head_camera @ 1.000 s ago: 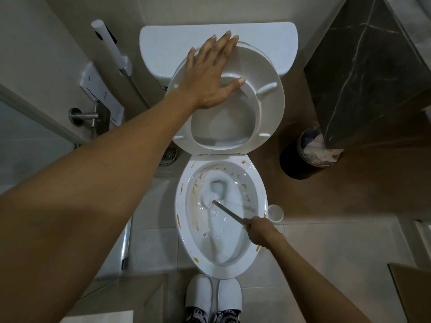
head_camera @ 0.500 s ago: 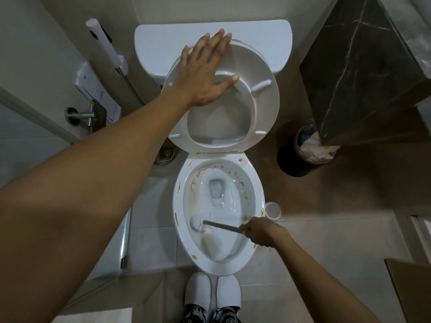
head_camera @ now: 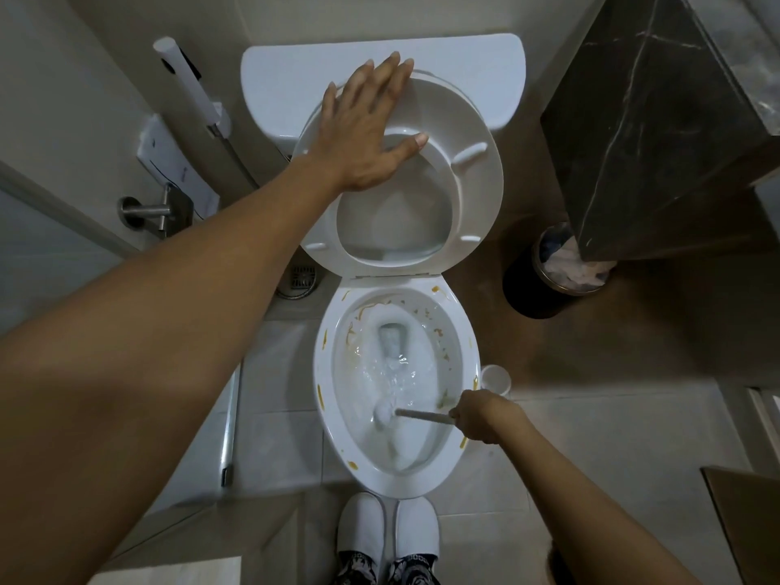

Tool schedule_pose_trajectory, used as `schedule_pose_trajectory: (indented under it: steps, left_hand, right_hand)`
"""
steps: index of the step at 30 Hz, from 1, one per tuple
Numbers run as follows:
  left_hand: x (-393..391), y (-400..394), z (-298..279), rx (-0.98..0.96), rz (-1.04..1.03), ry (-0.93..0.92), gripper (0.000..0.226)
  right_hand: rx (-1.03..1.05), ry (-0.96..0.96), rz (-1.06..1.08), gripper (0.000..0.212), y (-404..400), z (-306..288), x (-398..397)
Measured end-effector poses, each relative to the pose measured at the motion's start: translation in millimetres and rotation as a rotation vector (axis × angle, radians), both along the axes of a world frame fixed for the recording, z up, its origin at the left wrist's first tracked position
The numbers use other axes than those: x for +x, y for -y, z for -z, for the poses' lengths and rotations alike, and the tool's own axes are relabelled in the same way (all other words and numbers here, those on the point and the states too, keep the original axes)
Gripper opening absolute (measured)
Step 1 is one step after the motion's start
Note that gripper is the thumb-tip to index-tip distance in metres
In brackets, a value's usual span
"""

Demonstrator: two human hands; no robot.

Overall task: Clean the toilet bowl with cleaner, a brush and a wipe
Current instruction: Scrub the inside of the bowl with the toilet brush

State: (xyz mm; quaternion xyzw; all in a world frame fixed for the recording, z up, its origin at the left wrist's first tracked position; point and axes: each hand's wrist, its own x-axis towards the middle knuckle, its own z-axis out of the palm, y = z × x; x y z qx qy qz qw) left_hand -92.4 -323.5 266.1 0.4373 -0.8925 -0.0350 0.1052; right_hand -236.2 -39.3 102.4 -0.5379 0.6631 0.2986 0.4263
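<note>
Scrubbing inside the toilet bowl (head_camera: 325, 399), the right hand (head_camera: 479, 417) clenches the brush (head_camera: 415, 413); left hand (head_camera: 365, 120) flat, released, on the seat (head_camera: 481, 179).

Open above the toilet bowl (head_camera: 399, 479), apart from the brush (head_camera: 415, 413) slanting in from its right rim. Blocked behind by the raised seat (head_camera: 477, 192), leaning on the tank (head_camera: 295, 78). Narrow on the right: white cup (head_camera: 496, 377) just beside the rim, bin (head_camera: 548, 272) and dark marble counter (head_camera: 658, 133) farther back. Hemmed left by the glass panel (head_camera: 55, 255).
</note>
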Motion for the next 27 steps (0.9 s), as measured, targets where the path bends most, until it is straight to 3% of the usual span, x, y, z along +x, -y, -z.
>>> schedule_pose_trajectory:
  steps: [7, 16, 24, 27]
  left_hand:
    - [0, 1, 0, 0.009, 0.001, -0.001, 0.083]
    - [-1, -2, -1, 0.002, -0.009, -0.019, 0.082]
    - [-1, -1, 1, -0.009, -0.007, -0.017, 0.082]
    - [-1, -1, 1, -0.010, -0.006, -0.016, 0.082]
  right_hand:
    - [-0.055, -0.006, -0.100, 0.036, -1, 9, 3]
    - [-0.064, 0.144, -0.137, 0.040, 11, -13, 14]
    - [-0.190, 0.175, 0.183, 0.039, 6, 28, 31]
    - [-0.156, 0.207, 0.130, 0.039, 1, 19, 23]
